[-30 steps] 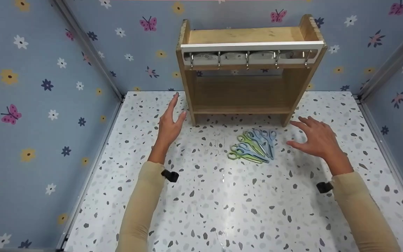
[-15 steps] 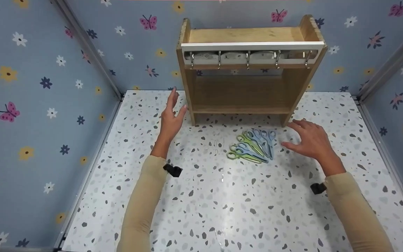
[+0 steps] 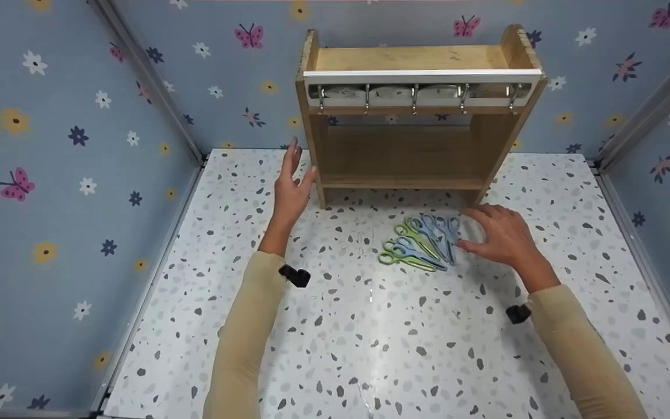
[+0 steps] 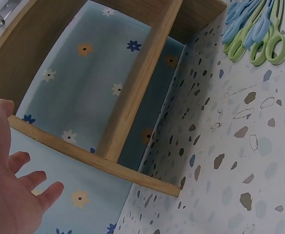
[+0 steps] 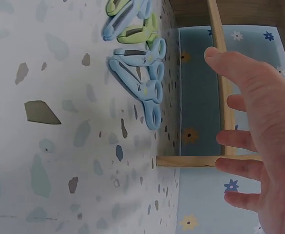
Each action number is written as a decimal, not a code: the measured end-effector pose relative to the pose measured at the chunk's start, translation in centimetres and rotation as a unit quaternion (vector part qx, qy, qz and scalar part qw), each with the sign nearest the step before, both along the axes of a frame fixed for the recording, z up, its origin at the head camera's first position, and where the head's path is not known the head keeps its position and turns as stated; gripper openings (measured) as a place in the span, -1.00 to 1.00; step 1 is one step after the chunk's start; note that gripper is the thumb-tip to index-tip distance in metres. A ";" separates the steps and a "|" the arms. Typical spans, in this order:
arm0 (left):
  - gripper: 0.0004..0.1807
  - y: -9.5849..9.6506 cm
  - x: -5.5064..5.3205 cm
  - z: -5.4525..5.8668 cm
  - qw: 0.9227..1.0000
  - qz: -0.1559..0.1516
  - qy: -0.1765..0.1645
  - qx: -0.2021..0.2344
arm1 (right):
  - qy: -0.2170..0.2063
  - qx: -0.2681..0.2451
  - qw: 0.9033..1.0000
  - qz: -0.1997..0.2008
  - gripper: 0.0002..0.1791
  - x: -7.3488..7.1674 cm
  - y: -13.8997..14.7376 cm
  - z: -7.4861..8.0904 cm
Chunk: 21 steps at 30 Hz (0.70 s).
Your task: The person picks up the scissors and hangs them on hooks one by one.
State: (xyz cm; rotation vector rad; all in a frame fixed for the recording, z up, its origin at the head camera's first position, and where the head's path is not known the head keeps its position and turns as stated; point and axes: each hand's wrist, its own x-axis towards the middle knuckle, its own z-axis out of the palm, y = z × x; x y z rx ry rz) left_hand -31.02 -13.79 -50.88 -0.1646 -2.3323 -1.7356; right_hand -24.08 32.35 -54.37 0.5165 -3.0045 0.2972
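Note:
A wooden shelf unit (image 3: 399,154) stands upright at the back, its white front rail (image 3: 422,77) fitted with several metal hooks (image 3: 414,100). In the head view my left hand (image 3: 292,195) is beside the shelf's left side panel, thumb and fingers spread with nothing between them. Just right of a fanned pile of blue and green scissors (image 3: 419,241), my right hand (image 3: 501,235) hovers with parted fingers, holding nothing. The right wrist view shows the blue scissors (image 5: 137,80) lying on the table, apart from the fingers. In the left wrist view, the thumb overlaps the shelf's side edge.
The speckled white table (image 3: 393,337) reaches forward from the shelf. Blue panels with flowers and butterflies (image 3: 79,233) enclose it at the left, back and right. Black wrist cameras (image 3: 295,276) sit on both sleeves.
My right hand has moved left, closer to the scissors. My left hand has moved slightly forward and right, nearer the shelf's side. Scissors and shelf stay where they were.

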 end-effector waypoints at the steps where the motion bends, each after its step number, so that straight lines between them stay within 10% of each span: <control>1: -0.16 0.1 0.0 0.0 1.000 0.000 0.000 0.005 | 0.003 -0.001 1.000 0.004 -0.16 0.0 -0.1 -0.2; 21: -0.11 1.6 -1.5 -0.1 0.999 -0.005 -0.017 0.040 | -0.027 0.005 0.999 0.019 -0.14 -0.2 -2.1 -1.7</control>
